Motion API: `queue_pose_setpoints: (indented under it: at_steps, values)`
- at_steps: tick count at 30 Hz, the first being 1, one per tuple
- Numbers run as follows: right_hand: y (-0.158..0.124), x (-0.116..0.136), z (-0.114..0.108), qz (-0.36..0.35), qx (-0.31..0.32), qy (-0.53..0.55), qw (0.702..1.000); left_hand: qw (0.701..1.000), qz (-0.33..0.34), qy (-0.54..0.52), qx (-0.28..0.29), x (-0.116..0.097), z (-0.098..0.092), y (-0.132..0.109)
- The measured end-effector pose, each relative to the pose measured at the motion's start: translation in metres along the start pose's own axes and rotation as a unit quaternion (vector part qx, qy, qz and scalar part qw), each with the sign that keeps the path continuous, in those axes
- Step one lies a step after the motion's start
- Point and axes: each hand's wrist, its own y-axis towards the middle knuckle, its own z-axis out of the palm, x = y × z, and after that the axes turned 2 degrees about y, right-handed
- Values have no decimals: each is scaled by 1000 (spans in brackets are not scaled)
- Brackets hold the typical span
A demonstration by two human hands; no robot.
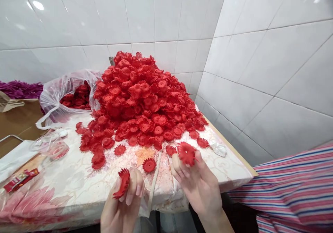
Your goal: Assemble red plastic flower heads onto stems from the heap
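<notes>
Left hand (126, 200) is pinching one red flower (122, 184) between thumb and fingers, right hand (200, 186) is gripping another flower (186, 153), both hovering around the table's (85, 188) near edge, with a huge pile (143, 104) sitting behind.

One head-worn view looks forward and down across the worktop (85, 188) to the tiled wall (140, 19), with the left hand (122, 203) and right hand (200, 188) close at the lower edge; beneath the worktop, dimness probably hides some detail.

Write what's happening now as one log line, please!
left hand: holds red flower | right hand: holds another red flower | flower pile: on tablecloth
</notes>
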Motion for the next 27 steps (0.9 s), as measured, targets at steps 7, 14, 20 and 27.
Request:
queue_pose_setpoints:
  at_steps: [7,14,20,27]
  values:
    - [7,-13,-14,-76,-9,-87,993,991,27,126,20,8,-14,3]
    - [5,-13,-23,-65,67,-113,989,927,39,357,-106,23,-23,8]
    - [2,-9,-26,-93,88,-309,942,925,43,378,-23,21,-16,5]
    - [-1,-8,-21,-72,139,-381,911,889,86,448,23,23,-8,5]
